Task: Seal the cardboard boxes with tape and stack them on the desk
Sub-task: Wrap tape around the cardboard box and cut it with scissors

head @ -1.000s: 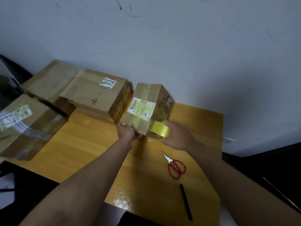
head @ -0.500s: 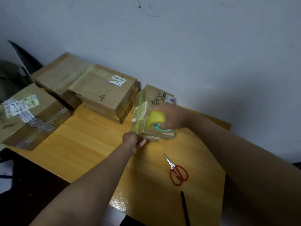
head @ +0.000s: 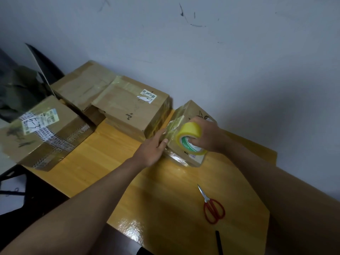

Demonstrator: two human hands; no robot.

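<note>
Cardboard boxes, four in all, are seen on the yellow wooden surface [head: 103,162], which is itself cut off at the lower edge of the view. A flat box [head: 82,85] is set farthest back against the wall, and its near right part is hidden under a second box [head: 128,109] bearing a white label. A third box [head: 46,133], banded with striped tape, is placed at the left edge of the surface; its labels are blurred and cannot be read. The fourth and smallest box [head: 191,115] is stood just right of the labelled one, and much of it is covered by both hands, so only its top with a dark scribble and its lower right corner are clearly made out. The left hand [head: 152,148] is laid flat against the taped near face of this small box, its fingers straight and pressing. The right hand [head: 206,137] is closed round one roll of yellow tape [head: 189,137], with fingers hooked into the green core, and the roll is held against the box. Both forearms are cut off by the frame. One pair of red-handled scissors [head: 211,207] is laid on the surface nearer the viewer, well apart from the boxes. One thin black pen-like object [head: 219,242] is partly cut off at the bottom edge and cannot be identified with certainty.
</note>
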